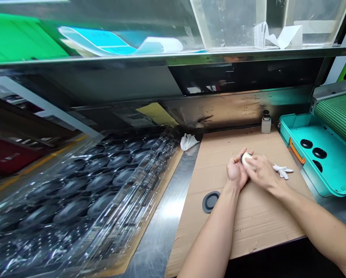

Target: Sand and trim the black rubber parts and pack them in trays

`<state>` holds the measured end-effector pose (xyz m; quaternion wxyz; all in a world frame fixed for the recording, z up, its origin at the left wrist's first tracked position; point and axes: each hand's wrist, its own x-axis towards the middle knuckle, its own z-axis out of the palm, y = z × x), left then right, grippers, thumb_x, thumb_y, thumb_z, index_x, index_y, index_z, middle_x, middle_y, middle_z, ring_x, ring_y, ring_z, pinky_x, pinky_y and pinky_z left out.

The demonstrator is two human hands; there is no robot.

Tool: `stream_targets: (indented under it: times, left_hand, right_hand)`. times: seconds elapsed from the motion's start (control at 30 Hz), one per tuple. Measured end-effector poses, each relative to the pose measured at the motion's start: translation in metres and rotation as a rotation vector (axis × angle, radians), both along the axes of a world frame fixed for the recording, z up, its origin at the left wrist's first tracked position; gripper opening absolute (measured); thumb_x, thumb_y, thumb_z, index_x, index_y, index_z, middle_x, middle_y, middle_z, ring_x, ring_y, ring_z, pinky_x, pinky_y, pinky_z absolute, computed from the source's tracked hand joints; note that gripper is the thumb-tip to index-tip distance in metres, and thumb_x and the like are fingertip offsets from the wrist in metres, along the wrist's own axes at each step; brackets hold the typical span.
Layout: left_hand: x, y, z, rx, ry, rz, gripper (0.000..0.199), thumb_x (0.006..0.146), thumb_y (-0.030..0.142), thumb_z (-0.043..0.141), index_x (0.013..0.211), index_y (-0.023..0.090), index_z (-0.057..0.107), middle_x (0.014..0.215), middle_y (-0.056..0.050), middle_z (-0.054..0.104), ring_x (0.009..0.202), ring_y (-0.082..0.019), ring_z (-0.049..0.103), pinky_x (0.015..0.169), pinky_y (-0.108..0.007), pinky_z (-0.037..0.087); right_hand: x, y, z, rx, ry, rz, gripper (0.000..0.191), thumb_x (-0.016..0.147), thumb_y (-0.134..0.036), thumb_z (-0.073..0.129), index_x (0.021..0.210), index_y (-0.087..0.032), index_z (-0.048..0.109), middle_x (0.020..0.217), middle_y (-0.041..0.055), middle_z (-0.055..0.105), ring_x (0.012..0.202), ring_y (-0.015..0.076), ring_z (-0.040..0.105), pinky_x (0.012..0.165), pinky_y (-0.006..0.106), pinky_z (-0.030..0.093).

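Our left hand (236, 172) and right hand (261, 173) both grip a little round disc (245, 157), well in from the edges of the big cardboard sheet (265, 227).

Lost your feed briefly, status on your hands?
Left hand cupping small round part, right hand pressed over it, above cardboard sheet; white glove lying nearby.

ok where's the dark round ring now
In the head view, the dark round ring lies flat on the cardboard sheet, right beside the left forearm and below the left hand, which cups a pale round piece.
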<state>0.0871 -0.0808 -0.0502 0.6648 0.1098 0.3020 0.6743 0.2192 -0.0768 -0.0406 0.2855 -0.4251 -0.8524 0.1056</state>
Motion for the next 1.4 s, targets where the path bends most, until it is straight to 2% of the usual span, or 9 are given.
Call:
stream_targets:
  times: [0.07, 0.23, 0.4, 0.57, 0.67, 0.8, 1.07, 1.27, 1.4]
  left_hand:
    - [0.002, -0.001, 0.0, 0.013, 0.009, -0.015, 0.045, 0.098, 0.033, 0.038, 0.135, 0.013, 0.057, 0.115, -0.017, 0.072, 0.1, -0.027, 0.072, 0.091, -0.045, 0.057]
    - [0.009, 0.001, -0.002, -0.033, 0.045, -0.005, 0.04, 0.105, 0.035, 0.036, 0.134, 0.016, 0.058, 0.119, -0.014, 0.072, 0.1, -0.02, 0.071, 0.095, -0.039, 0.058]
    - [0.006, 0.004, -0.008, -0.075, 0.059, -0.008, 0.039, 0.105, 0.032, 0.039, 0.141, 0.02, 0.05, 0.13, -0.014, 0.069, 0.102, -0.02, 0.072, 0.095, -0.04, 0.059]
    - [-0.002, 0.004, -0.004, -0.013, 0.058, 0.028, 0.036, 0.106, 0.026, 0.038, 0.139, 0.02, 0.048, 0.142, -0.016, 0.062, 0.106, -0.021, 0.072, 0.095, -0.042, 0.059]
    - [-0.002, 0.004, -0.001, -0.004, 0.068, 0.038, 0.031, 0.105, 0.025, 0.039, 0.133, 0.018, 0.051, 0.146, -0.018, 0.058, 0.106, -0.022, 0.072, 0.093, -0.043, 0.06]
    - [-0.005, 0.005, -0.004, -0.029, 0.083, 0.065, 0.028, 0.105, 0.024, 0.039, 0.129, 0.022, 0.055, 0.151, -0.012, 0.056, 0.11, -0.021, 0.069, 0.093, -0.047, 0.06]
    - [-0.001, 0.006, -0.014, 0.077, 0.188, 0.13, 0.024, 0.103, 0.024, 0.047, 0.123, 0.018, 0.06, 0.151, -0.013, 0.056, 0.105, -0.02, 0.071, 0.096, -0.039, 0.058]
    - [-0.004, 0.007, -0.015, 0.078, 0.184, 0.126, 0.027, 0.101, 0.024, 0.048, 0.126, 0.018, 0.058, 0.149, -0.016, 0.057, 0.097, -0.022, 0.074, 0.093, -0.046, 0.059]
    - [-0.002, 0.006, -0.014, 0.076, 0.196, 0.09, 0.027, 0.101, 0.023, 0.048, 0.127, 0.019, 0.058, 0.15, -0.015, 0.056, 0.096, -0.021, 0.073, 0.09, -0.046, 0.06]
  right_hand:
    - [-0.009, -0.009, 0.001, 0.042, -0.054, 0.045, 0.031, 0.1, -0.034, 0.051, 0.121, -0.027, 0.073, 0.124, 0.0101, 0.066, 0.107, 0.0273, 0.053, 0.092, 0.038, 0.045]
    - [-0.003, -0.001, 0.007, -0.004, -0.177, -0.17, 0.037, 0.103, -0.034, 0.046, 0.128, -0.023, 0.071, 0.125, 0.0154, 0.065, 0.109, 0.0306, 0.051, 0.093, 0.042, 0.044]
    - [-0.005, -0.004, 0.004, 0.049, -0.203, 0.004, 0.035, 0.102, -0.034, 0.047, 0.127, -0.026, 0.071, 0.127, 0.0126, 0.065, 0.112, 0.0295, 0.051, 0.098, 0.041, 0.043]
    - [0.008, 0.016, -0.005, -0.035, -0.2, -0.249, 0.03, 0.101, -0.032, 0.049, 0.111, -0.021, 0.075, 0.112, 0.0148, 0.069, 0.106, 0.0294, 0.054, 0.092, 0.04, 0.044]
    - [0.014, 0.022, -0.007, 0.016, -0.01, -0.265, 0.03, 0.101, -0.033, 0.051, 0.119, -0.022, 0.072, 0.117, 0.0125, 0.068, 0.11, 0.0279, 0.056, 0.098, 0.039, 0.044]
    - [0.01, 0.016, -0.005, 0.077, 0.224, -0.105, 0.035, 0.1, -0.034, 0.054, 0.129, -0.02, 0.065, 0.127, 0.0128, 0.064, 0.116, 0.0252, 0.057, 0.103, 0.036, 0.045]
    - [0.011, 0.007, -0.002, 0.033, -0.088, 0.208, 0.023, 0.101, -0.025, 0.053, 0.119, -0.022, 0.069, 0.128, 0.0096, 0.064, 0.107, 0.0238, 0.052, 0.093, 0.036, 0.043]
    - [0.024, 0.014, 0.018, -0.056, -0.114, 0.475, 0.021, 0.104, -0.026, 0.051, 0.095, -0.021, 0.069, 0.099, 0.0039, 0.069, 0.098, 0.0191, 0.056, 0.091, 0.031, 0.041]
    - [0.032, 0.018, 0.021, -0.067, -0.189, 0.374, 0.021, 0.104, -0.025, 0.052, 0.093, -0.02, 0.069, 0.102, 0.0045, 0.069, 0.092, 0.0184, 0.056, 0.09, 0.033, 0.039]
